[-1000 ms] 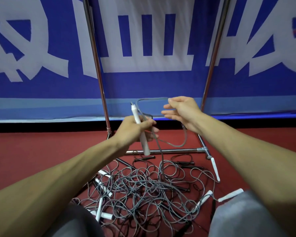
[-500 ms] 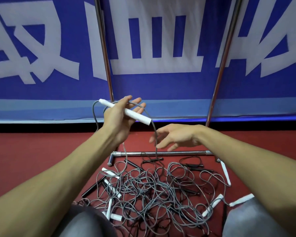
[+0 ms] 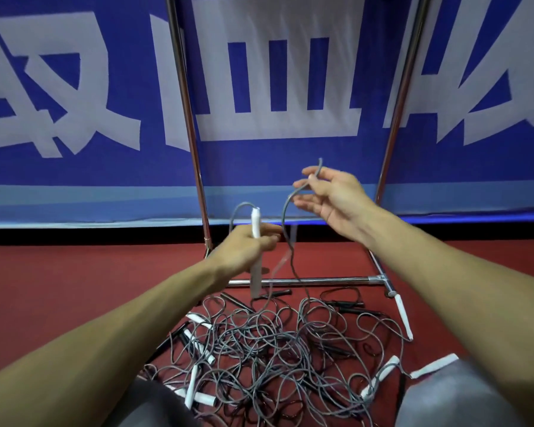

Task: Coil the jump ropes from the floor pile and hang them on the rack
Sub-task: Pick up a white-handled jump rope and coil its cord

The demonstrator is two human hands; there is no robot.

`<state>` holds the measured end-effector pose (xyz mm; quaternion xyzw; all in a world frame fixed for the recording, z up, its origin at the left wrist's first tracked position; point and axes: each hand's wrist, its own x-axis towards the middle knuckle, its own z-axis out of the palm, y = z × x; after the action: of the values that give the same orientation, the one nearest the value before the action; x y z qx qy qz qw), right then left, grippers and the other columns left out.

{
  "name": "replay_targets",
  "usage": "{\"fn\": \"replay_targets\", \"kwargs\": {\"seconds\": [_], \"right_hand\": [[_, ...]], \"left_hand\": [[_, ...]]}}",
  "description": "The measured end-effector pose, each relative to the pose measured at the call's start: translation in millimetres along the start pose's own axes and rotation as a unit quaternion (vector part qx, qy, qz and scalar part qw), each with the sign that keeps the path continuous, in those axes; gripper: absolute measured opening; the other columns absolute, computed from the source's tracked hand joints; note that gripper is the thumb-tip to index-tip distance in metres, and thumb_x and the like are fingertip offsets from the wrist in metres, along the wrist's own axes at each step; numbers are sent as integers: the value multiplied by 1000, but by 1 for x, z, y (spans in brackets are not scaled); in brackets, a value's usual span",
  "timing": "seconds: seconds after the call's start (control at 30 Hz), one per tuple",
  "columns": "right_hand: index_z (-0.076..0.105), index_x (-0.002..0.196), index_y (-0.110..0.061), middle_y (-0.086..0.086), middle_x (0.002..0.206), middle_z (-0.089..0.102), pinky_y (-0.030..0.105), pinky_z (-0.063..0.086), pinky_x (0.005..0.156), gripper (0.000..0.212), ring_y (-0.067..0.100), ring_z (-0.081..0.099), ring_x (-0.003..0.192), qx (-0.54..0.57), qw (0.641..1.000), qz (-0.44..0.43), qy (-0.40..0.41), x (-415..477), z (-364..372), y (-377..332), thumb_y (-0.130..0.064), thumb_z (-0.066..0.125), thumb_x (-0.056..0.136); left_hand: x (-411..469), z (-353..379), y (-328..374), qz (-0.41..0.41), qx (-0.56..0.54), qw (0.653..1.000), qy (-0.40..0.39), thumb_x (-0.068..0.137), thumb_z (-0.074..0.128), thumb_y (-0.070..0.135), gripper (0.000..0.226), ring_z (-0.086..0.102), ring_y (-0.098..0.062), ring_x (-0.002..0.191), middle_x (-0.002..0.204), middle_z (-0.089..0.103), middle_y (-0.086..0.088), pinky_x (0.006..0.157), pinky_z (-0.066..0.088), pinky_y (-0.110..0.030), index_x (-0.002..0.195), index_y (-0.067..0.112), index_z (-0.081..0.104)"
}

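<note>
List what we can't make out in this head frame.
Head view only:
- Top of the rack: cut off by the frame's upper edge, so hung ropes are unknown.
- Lower end of the white handle in the left hand: motion-blurred.
- The grey cord pinched by the right hand: lost in the floor pile tangle; far handle untraceable.
- Pile's near edge: hidden behind the knees.

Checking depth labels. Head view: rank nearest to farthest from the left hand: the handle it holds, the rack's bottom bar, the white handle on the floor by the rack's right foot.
1. held handle: upright, in the grip of the left hand.
2. bottom bar: on the floor, just beyond the hand.
3. floor handle: far right, beside the rack's foot.
</note>
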<state>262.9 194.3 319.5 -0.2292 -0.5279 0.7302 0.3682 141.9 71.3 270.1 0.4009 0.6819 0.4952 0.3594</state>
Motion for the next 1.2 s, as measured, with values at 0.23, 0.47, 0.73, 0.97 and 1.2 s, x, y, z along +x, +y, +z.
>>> {"fn": "replay_targets", "kwargs": {"seconds": [0.23,0.47,0.73,0.97,1.2], "right_hand": [[52,93,-5,14,85,64,25,56,53,17,21,67,61,114,991,-11,76,3,-14,-4,0,38,102],[54,91,-6,13,83,66,29,58,55,18,23,69,61,-54,993,33,100,6,-24,7,-21,50,101],[57,88,-11,6,77,62,25,54,53,18,16,58,64,-345,934,87,13,6,-18,25,0,45,96],[63,120,-17,7,125,59,29,47,94,41,15,55,112,-473,831,165,-241,-4,-9,40,7,58,87],[29,148,-13,12,143,46,35,43,105,70,24,49,127,-582,764,128,-249,1,7,74,-31,65,91]], "left_hand": [[-4,14,5,63,46,981,-180,96,54,4,11,71,-23,86,94,69,-18,82,57,-32,98,10,64],[0,16,5,100,69,987,-106,95,59,10,6,72,-26,88,96,70,-20,73,58,-31,93,6,62],[4,-6,28,106,-211,971,35,97,53,6,13,72,-33,86,78,69,-13,67,58,-27,84,7,53],[3,-39,34,89,-430,892,108,98,51,8,12,73,-31,86,84,68,-14,70,59,-26,87,6,51],[0,-48,35,68,-550,828,88,99,50,8,12,73,-33,85,81,70,-17,69,60,-28,88,3,53]]}}
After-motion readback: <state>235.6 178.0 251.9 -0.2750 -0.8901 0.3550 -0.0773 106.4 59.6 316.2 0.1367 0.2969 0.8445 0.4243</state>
